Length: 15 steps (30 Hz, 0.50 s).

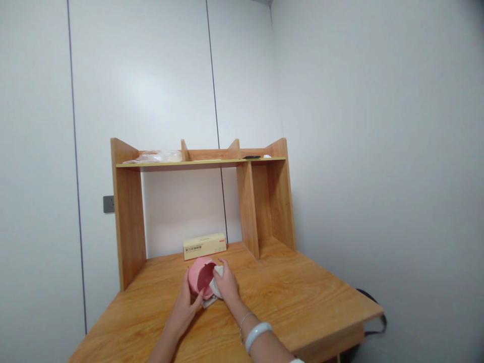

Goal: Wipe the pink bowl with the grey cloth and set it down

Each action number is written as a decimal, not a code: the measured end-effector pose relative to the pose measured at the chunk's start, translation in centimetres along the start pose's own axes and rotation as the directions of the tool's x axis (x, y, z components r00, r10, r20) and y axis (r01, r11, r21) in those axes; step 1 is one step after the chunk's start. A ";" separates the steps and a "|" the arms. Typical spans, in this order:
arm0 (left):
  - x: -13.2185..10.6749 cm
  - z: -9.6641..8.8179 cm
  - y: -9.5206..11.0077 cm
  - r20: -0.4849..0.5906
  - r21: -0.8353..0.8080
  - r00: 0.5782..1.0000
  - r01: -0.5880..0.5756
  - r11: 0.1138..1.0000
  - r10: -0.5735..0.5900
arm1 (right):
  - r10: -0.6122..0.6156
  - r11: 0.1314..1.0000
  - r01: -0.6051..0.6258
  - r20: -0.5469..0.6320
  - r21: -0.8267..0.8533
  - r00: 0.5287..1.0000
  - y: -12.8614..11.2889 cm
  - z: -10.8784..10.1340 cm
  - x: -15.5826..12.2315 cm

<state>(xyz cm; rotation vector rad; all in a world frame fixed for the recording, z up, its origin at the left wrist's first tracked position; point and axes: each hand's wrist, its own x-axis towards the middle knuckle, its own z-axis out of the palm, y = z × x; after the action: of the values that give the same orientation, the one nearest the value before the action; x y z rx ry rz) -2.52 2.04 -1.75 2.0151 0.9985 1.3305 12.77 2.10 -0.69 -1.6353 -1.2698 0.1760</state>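
A pink hollow container, like a small bowl or pot, is tilted with its opening toward the right. My left hand grips it from the left, with the thumb at its lower rim. In my right hand is a white cloth, pinched at the container's rim and partly inside its opening. Below the container, a pale greyish piece shows on the desk; whether it belongs to the same cloth I cannot tell. A pale bangle and a thin bracelet circle my right wrist.
A long cream box stands on the wooden desk, just behind the container. The hutch shelf above carries clear plastic wrapping and a flat black item. A dark strap hangs by the right corner.
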 end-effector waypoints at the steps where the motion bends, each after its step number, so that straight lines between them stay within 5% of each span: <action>1: -0.1 -0.1 0.1 -0.006 -0.002 1.000 -0.009 1.000 0.009 | 0.003 1.000 -0.003 0.000 0.003 1.000 -0.1 -0.1 0.0; 10: -0.1 -0.4 0.6 -0.030 0.061 0.999 -0.023 0.998 0.025 | -0.064 0.995 0.057 -0.094 -0.079 0.993 -1.0 -0.8 0.0; 15: -0.1 -0.4 0.7 -0.023 0.112 0.996 -0.082 0.990 0.085 | 0.035 0.995 -0.034 0.012 -0.094 0.999 -0.5 -0.4 0.0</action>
<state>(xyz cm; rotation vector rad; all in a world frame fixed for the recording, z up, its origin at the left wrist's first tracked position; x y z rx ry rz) -2.71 1.52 -1.13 2.1478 1.0308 1.3778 12.71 1.86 -0.15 -1.7395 -1.2774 0.1516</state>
